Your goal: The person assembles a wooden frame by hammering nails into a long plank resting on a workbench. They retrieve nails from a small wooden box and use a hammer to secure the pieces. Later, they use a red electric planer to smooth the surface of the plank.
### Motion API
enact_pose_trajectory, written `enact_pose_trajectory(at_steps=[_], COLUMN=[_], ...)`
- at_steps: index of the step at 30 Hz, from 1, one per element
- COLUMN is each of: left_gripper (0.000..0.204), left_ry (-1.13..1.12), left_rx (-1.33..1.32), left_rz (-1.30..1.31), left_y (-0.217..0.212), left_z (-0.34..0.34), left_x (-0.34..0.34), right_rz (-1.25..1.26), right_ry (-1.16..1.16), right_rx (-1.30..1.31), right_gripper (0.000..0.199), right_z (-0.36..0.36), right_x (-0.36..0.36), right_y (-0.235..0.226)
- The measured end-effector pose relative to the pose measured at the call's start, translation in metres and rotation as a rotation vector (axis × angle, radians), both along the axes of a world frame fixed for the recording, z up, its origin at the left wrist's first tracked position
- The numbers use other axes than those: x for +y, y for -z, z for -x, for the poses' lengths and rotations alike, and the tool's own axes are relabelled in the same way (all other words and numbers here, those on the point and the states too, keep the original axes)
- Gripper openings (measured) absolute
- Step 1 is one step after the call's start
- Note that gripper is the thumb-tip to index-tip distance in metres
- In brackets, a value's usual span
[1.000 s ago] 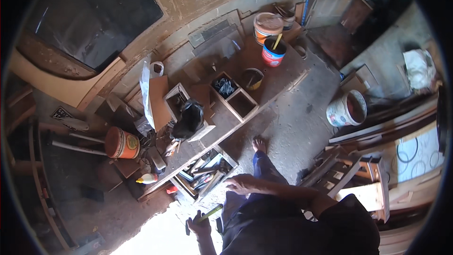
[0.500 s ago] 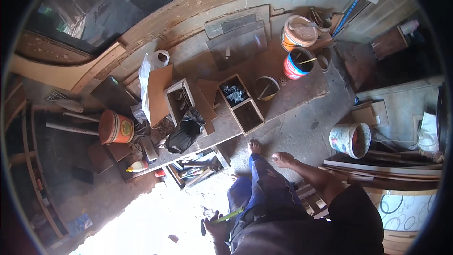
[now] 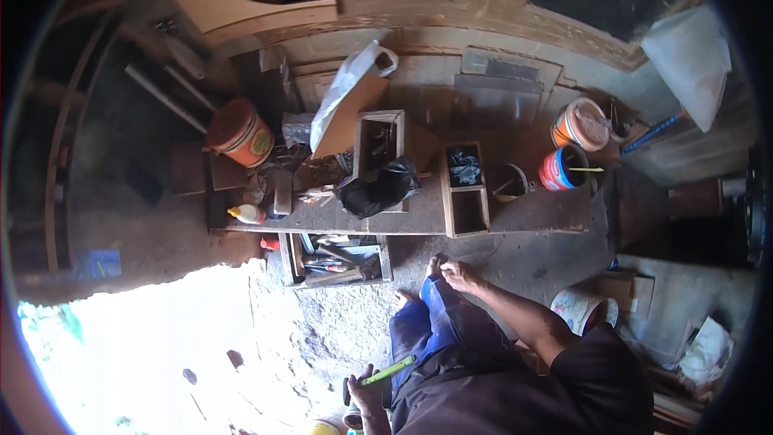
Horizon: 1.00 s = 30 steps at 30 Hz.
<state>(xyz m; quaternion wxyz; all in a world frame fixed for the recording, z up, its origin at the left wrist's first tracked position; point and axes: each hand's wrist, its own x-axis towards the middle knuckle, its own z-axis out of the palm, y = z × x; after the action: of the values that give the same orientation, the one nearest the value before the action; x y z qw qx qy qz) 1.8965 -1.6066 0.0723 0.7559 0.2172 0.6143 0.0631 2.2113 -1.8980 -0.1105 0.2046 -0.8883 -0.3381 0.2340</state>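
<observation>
Nearest us, our left hand point(image 3: 366, 387) is closed around a thin yellow-green tool point(image 3: 388, 370), held low at the hip beside the dark trousers. It looks like a pencil or marker, slim and straight, its tip pointing up to the right; we cannot tell which. Held loosely like that, it seems kept ready, not in use.

Our right hand point(image 3: 460, 275) rests on the blue-clad knee point(image 3: 435, 306), fingers loosely curled and holding nothing, probably as a brace while we lean forward. A bare foot point(image 3: 403, 300) shows on the rough floor just below the knee.

Just past the knee, a wooden tray point(image 3: 380, 259) of mixed hand tools sits on the ground against the bench, within easy reach. Above it runs the long plank bench point(image 3: 515, 221), crowded: a black bag point(image 3: 377, 189), an open two-part wooden box point(image 3: 465, 189), a yellow squeeze bottle point(image 3: 246, 213) at the left end.

Farther back stand an orange can point(image 3: 239, 133), a white plastic bag point(image 3: 342, 89) draped over a board, and two paint tubs point(image 3: 572, 149) to the right.
</observation>
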Motion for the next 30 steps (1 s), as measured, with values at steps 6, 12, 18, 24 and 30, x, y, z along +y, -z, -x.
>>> enact_pose_trajectory(at_steps=[6, 12, 18, 24, 30], left_gripper=[0.070, 0.065, 0.064, 0.058, 0.076], left_ry=[-0.058, -0.265, -0.529, -0.589, -0.351], left_rx=[-0.061, -0.079, -0.231, -0.401, -0.031], left_rz=[-0.093, -0.078, 0.140, 0.088, 0.041], left_y=[0.037, 0.032, 0.007, 0.013, 0.016], left_z=[0.045, 0.062, 0.063, 0.028, 0.002], left_x=[-0.014, -0.016, -0.034, -0.093, -0.145], right_rz=[-0.218, -0.328, -0.433, -0.305, -0.218], right_ry=[0.319, 0.703, 0.567, 0.750, 0.314], right_rx=[0.409, 0.395, -0.173, 0.359, 0.515], right_gripper=[0.013, 0.040, 0.058, 0.070, 0.063], right_z=[-0.007, -0.094, -0.180, -0.187, -0.131], right_x=[0.017, 0.041, 0.105, 0.101, 0.067], right_y=[-0.064, -0.125, -0.150, -0.095, -0.074])
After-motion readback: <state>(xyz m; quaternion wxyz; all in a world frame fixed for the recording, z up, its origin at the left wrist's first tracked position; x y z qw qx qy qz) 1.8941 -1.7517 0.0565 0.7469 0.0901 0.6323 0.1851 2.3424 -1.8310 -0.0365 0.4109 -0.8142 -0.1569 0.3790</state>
